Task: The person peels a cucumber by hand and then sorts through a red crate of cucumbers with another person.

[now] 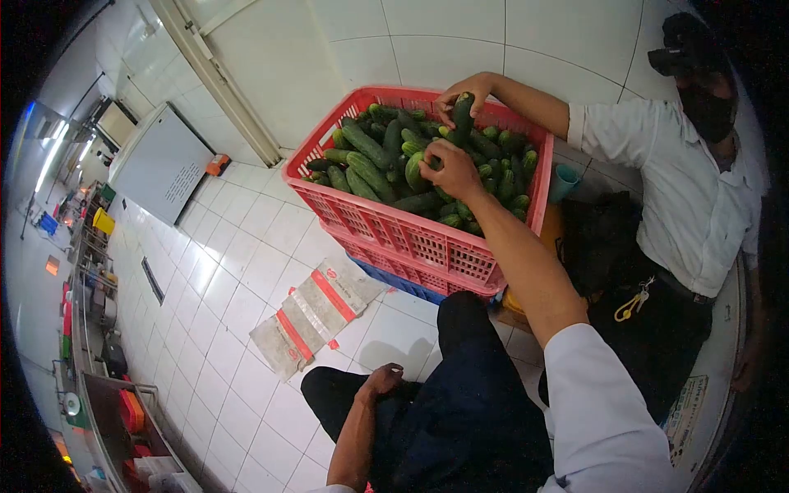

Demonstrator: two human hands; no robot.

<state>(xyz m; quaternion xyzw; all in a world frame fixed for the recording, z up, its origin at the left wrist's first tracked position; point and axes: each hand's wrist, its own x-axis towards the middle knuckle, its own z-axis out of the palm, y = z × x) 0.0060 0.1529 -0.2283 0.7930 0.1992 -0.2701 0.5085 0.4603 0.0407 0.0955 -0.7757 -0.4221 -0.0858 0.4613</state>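
Note:
My right hand (pixel 452 170) reaches into the top of a red plastic crate (pixel 394 222) heaped with green cucumbers (pixel 367 174). Its fingers are closed on one cucumber (pixel 415 174) among the others. My left hand (pixel 384 380) rests on my dark-clothed leg, well away from the crate. Its fingers look loosely curled, with nothing visible in them. Just beyond my right hand, a co-worker's hand (pixel 474 90) grips another cucumber (pixel 463 117), held nearly upright over the heap.
A co-worker in a white shirt (pixel 690 189) sits at the right, beside a teal cup (pixel 564 182). Under the red crate is a blue one (pixel 411 287). A flattened sack (pixel 316 312) lies on the tiled floor. Counters (pixel 94 394) line the far left.

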